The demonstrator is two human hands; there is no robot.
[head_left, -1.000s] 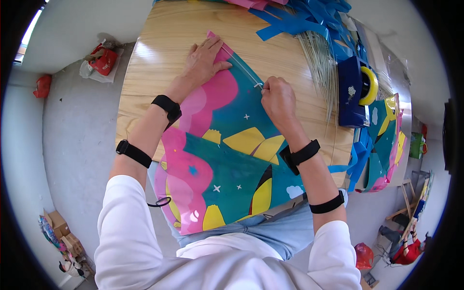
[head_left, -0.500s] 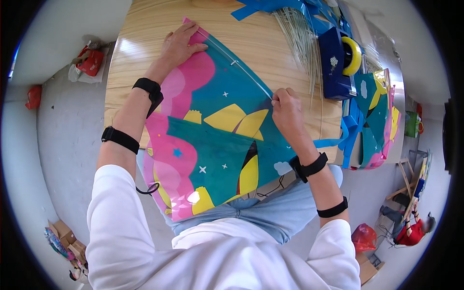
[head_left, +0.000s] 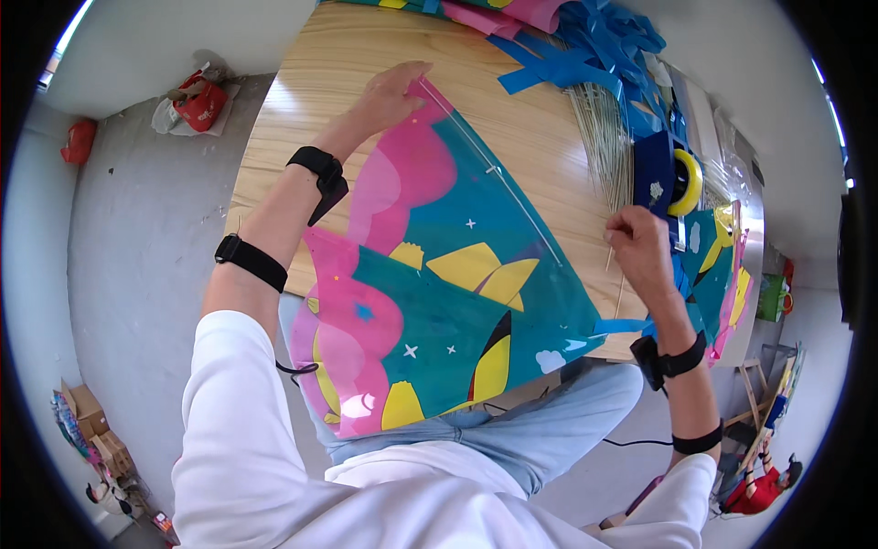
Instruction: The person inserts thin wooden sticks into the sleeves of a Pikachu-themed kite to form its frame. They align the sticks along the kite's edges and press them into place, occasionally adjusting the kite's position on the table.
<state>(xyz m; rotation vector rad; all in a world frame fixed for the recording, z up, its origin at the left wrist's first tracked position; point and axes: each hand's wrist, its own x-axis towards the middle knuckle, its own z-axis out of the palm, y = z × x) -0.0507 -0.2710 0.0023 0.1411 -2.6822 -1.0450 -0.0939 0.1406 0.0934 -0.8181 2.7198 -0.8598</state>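
Note:
A thin plastic kite sail in teal, pink and yellow lies partly on the wooden table and hangs over its edge onto my lap. One thin pale rod runs along its upper right edge, with a small white piece across it. My left hand is closed at the sail's pink top corner, its fingertips partly hidden. To the right of the sail, apart from it, my right hand is closed in a pinch close to the tape dispenser. What those fingers hold, if anything, cannot be made out.
A yellow tape roll sits in the dispenser. Behind it lie a bundle of thin sticks and blue ribbons. More printed sails rest at the right. A person in red is at the far lower right.
My right hand has left the sail's edge and moved right, towards the tape dispenser. My left hand stays at the top corner. The whole view has shifted, so the table appears further right and lower.

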